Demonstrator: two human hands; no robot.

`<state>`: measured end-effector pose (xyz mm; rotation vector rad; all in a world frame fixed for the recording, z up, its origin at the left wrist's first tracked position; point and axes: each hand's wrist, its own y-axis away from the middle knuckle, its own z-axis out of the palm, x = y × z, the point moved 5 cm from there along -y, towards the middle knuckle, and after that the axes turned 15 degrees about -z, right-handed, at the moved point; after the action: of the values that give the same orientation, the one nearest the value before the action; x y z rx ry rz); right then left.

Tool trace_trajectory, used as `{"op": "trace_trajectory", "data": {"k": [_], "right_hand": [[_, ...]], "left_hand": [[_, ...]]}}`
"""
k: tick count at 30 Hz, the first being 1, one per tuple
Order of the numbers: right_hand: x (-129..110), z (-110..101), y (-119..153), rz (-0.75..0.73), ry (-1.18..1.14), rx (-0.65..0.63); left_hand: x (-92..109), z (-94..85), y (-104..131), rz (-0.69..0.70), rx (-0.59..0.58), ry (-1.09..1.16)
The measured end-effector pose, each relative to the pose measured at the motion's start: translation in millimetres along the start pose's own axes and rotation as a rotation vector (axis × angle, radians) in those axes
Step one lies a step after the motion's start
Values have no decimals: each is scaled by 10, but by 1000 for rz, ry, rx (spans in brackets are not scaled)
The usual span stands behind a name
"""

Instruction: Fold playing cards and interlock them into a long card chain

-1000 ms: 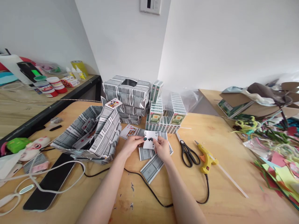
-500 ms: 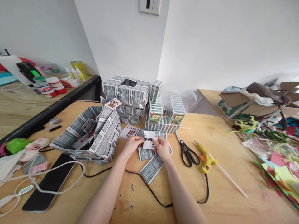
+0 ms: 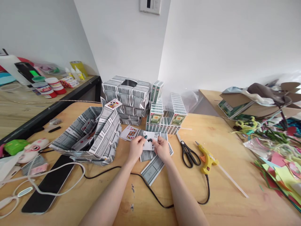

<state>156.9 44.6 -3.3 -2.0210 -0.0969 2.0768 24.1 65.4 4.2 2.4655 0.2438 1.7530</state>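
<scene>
My left hand [image 3: 136,147] pinches the left edge of the playing cards [image 3: 147,145], thumb on top. On the other side my right hand [image 3: 163,148] grips them too, thumb over the face. An ace of clubs shows, with a 2 in the right corner. Grey-backed cards [image 3: 152,169] lie face down under and below my hands. Left of them sits a small pile of face-up court cards [image 3: 130,133]. A box built of folded cards [image 3: 105,135] stands further left, with loose cards inside.
Black scissors [image 3: 190,155] and a yellow glue gun [image 3: 208,158] with a glue stick lie at right; its black cord [image 3: 145,182] crosses below my hands. Card packs [image 3: 178,110] and a tissue-box-like card box [image 3: 127,94] stand behind. A black phone-like slab [image 3: 48,185] lies left.
My left hand has turned and its fingers have curled in more around the left edge of the cards. My right hand keeps its grip; the view has shifted slightly.
</scene>
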Motion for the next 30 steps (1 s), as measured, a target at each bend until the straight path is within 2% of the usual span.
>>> {"op": "trace_trajectory", "data": {"k": [3, 7, 11, 21, 30], "right_hand": [[4, 19, 9, -9, -16, -14], [35, 18, 18, -23, -9, 7], [33, 17, 24, -25, 11, 20], [-14, 39, 34, 48, -48, -2], [-38, 17, 14, 17, -50, 19]], "left_hand": [[16, 11, 35, 92, 134, -142], [34, 34, 35, 166, 182, -277], [49, 19, 30, 162, 192, -311], [73, -14, 50, 150, 146, -152], [50, -11, 49, 137, 159, -177]]}}
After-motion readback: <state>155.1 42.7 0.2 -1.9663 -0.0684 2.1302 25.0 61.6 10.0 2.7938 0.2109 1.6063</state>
